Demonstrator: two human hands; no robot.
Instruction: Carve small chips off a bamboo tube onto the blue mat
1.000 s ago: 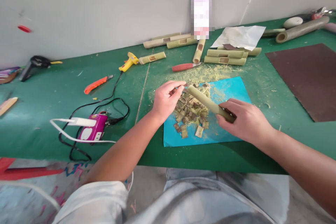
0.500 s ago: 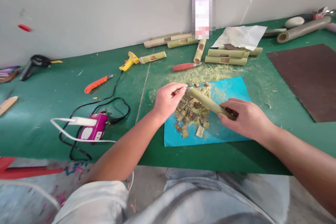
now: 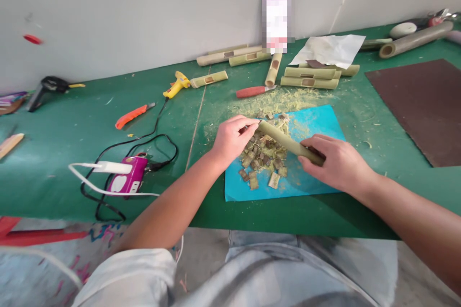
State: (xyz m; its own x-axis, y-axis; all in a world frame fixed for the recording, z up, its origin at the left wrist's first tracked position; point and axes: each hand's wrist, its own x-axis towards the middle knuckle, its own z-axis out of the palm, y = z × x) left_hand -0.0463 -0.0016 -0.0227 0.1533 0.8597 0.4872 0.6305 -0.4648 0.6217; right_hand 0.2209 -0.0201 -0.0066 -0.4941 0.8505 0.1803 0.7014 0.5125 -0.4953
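Note:
My right hand is wrapped round the near end of a green bamboo tube, which slants up and leftward over the blue sheet. At the tube's far end, my left hand is closed in a pinch. A small, thin dark thing shows at its fingertips, too hidden to name. Beneath the tube lies a heap of small bamboo pieces and pale shavings on the sheet.
Cut bamboo tubes, a red-handled knife and a phone are behind the sheet. To the left are a yellow glue gun, an orange utility knife and a purple power adapter with cords. A brown board lies right.
My left hand has shifted slightly right and down at the tube's far end, hiding more of what it pinches. My right hand and the tube look nearly the same.

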